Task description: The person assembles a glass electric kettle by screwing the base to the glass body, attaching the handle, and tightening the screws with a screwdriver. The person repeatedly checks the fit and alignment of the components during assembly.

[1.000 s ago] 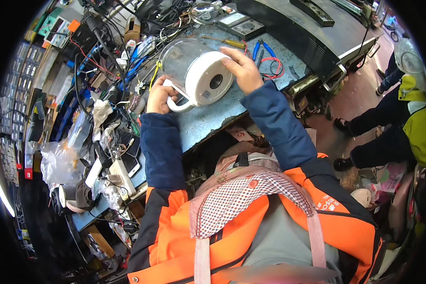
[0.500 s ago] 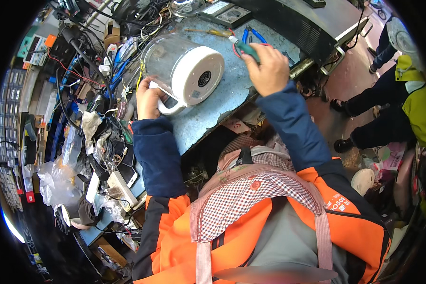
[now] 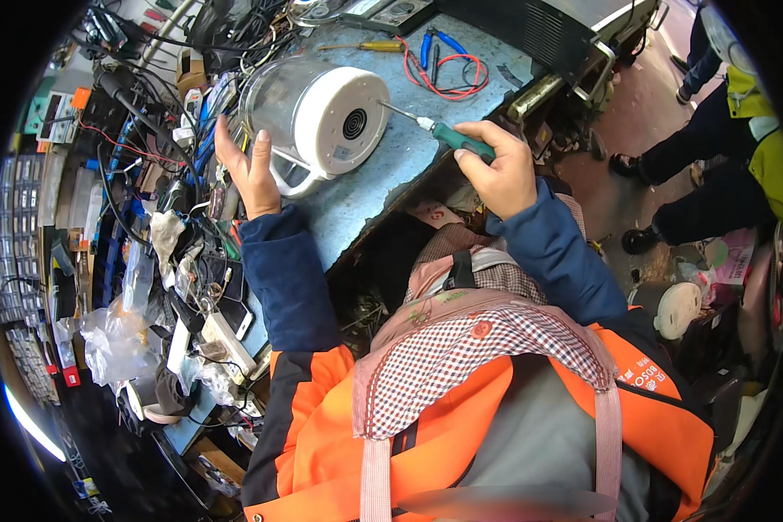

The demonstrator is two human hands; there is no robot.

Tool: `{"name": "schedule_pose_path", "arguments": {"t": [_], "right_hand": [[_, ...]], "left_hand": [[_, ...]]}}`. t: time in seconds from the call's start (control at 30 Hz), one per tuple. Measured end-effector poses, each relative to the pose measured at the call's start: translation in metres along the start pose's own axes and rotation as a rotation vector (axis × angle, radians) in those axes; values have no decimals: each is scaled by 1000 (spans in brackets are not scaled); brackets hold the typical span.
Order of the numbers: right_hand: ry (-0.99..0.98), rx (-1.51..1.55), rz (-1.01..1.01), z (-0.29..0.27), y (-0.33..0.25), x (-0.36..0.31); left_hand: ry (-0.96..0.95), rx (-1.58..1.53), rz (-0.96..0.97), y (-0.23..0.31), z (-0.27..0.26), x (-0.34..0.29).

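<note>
A clear jug [image 3: 274, 97] with a white base and white handle lies on its side on the blue worktop [image 3: 400, 178]. Its round base, with a dark ringed socket [image 3: 355, 123] at the centre, faces right. My right hand [image 3: 508, 178] grips the green handle of a screwdriver [image 3: 459, 139], whose tip reaches the base near its right edge; whether it sits in a screw hole is too small to tell. Beside the white handle [image 3: 303, 185], my left hand [image 3: 254, 178] is raised with fingers spread, holding nothing.
Blue pliers [image 3: 426, 50], a red test lead [image 3: 481, 78] and a yellow-handled screwdriver [image 3: 381, 46] lie beyond the jug. Tangled cables and parts crowd the left side. A black metal case [image 3: 539, 39] stands at the back right. People stand at the right.
My left hand has let go of the jug's handle and opened. My right hand has come down toward me, turning the screwdriver so its tip meets the jug's base.
</note>
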State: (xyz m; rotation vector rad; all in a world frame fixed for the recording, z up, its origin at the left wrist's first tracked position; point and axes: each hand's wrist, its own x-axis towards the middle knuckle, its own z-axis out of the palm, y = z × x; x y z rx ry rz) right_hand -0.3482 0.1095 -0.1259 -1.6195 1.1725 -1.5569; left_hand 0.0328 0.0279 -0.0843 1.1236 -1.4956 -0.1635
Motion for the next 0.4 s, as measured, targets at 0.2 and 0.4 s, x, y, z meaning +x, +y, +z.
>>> {"name": "schedule_pose_path", "arguments": {"t": [0.2, 0.4], "right_hand": [[-18, 80, 10, 6, 2, 2], [-78, 66, 86, 3, -3, 5]], "left_hand": [[-97, 6, -18, -17, 4, -9], [-126, -195, -87, -31, -4, -3]]}}
